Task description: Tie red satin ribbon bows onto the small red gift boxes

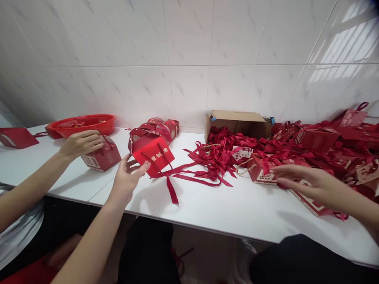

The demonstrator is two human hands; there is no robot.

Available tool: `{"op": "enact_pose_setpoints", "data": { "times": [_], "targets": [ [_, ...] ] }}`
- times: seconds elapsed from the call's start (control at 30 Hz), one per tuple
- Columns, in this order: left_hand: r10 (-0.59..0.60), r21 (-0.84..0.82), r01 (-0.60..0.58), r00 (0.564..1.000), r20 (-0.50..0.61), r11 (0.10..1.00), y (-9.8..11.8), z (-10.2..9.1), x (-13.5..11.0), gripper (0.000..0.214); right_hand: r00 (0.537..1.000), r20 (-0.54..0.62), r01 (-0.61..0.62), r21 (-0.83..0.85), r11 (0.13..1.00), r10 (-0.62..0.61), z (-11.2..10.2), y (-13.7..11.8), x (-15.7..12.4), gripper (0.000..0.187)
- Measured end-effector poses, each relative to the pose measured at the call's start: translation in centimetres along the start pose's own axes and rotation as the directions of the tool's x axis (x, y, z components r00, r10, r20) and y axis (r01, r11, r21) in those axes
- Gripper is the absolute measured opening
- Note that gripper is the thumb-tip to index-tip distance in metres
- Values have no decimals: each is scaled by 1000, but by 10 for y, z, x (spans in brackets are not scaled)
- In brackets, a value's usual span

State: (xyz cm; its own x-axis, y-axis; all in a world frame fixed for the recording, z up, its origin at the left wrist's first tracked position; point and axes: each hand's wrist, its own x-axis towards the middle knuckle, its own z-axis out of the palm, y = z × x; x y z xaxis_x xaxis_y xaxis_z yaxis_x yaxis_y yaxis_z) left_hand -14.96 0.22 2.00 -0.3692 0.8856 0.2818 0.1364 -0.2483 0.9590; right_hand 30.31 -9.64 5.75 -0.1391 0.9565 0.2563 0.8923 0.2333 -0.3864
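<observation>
Btwn grips [130,179], ribbons [217,167], cardbd box [241,115]

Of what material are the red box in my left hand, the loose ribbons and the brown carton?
Red box: probably coated card; smooth, crisp-edged panel. Loose ribbons: likely satin; thin, limp, faintly glossy strips. Brown carton: apparently cardboard; matt, plain brown walls.
</observation>
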Motion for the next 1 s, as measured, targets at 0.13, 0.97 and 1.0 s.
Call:
{"op": "enact_pose_setpoints", "data": {
  "times": [0.13,0.97,1.0],
  "targets": [
    [59,-58,-56,997,44,997,11,2,-38,57,862,338,365,104,925,-378,61,-55,56,31],
    [-117,120,54,784,609,991,-31,18,-71,84,965,142,-77,957,279,-222,106,-137,73,10],
    [-108,115,44,759,642,992,-32,20,-72,85,974,150,-120,977,174,-169,93,-137,75,13]
  ]
}}
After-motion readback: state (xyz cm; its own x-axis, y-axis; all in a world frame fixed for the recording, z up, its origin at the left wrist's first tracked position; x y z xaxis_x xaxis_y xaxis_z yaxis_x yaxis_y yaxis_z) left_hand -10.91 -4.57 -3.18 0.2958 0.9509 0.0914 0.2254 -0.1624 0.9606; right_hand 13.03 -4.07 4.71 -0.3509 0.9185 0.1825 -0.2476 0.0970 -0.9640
